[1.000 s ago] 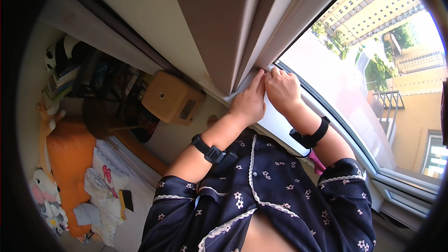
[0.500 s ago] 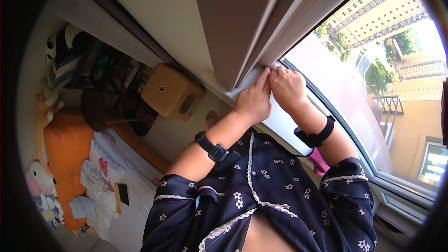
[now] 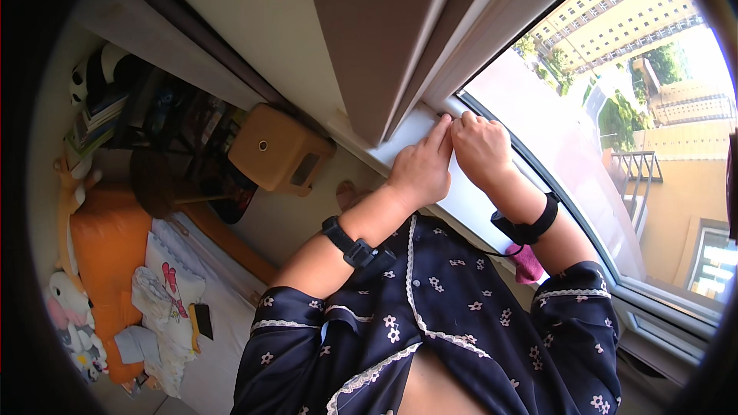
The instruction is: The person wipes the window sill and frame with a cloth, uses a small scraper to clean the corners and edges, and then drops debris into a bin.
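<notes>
Currently both hands are pressing side by side on the smooth white window frame (image 3: pixel 415 134) at upper centre: left hand (image 3: pixel 420 170) is lying half-curled with one finger extended flat, right hand (image 3: pixel 480 147) is curling knuckles-up, neither gripping anything. Flat beige blind (image 3: pixel 377 23) is hanging just above; boxy tan stool (image 3: pixel 277 150) is sitting left of centre.

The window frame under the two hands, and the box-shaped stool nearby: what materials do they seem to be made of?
Window frame: probably white plastic or painted metal; smooth, even, slightly glossy. Box-shaped stool: likely moulded plastic; uniform tan colour, rounded corners, matte. Left hand and right hand press on the frame.
</notes>
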### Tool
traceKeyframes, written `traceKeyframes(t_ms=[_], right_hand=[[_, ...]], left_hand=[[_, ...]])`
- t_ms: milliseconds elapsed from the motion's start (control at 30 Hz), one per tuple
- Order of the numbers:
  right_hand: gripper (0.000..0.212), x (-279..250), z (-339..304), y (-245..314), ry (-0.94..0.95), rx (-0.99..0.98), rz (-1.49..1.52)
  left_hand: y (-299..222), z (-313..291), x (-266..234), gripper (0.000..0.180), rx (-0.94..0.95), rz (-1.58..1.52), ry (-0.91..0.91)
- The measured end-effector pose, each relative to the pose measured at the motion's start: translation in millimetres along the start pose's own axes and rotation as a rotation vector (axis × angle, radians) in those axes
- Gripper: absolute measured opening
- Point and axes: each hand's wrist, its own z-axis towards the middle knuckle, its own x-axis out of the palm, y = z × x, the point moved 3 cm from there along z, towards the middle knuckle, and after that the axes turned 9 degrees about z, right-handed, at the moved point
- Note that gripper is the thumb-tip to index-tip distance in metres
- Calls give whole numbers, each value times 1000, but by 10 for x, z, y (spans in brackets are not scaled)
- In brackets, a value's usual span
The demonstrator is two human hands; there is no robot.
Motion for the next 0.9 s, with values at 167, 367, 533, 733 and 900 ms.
traceKeyframes(t_ms=[167, 367, 533, 733, 900], right_hand=[[10, 9, -107, -66, -19, -21, 1], [10, -15, -149, -66, -12, -17, -15], [10, -39, -237, -99, 16, -23, -28], [11, -12, -354, -152, 67, -40, -55], [11, 3, -422, -197, 76, -48, -56]], left_hand=[[-87, -12, 69, 60, 43, -12, -25], [-116, -20, 111, 57, 63, -16, -22], [-190, -28, 148, 56, 88, -33, -49], [-287, -51, 193, 59, 103, -53, -13], [-364, -53, 225, 58, 83, -56, -10]])
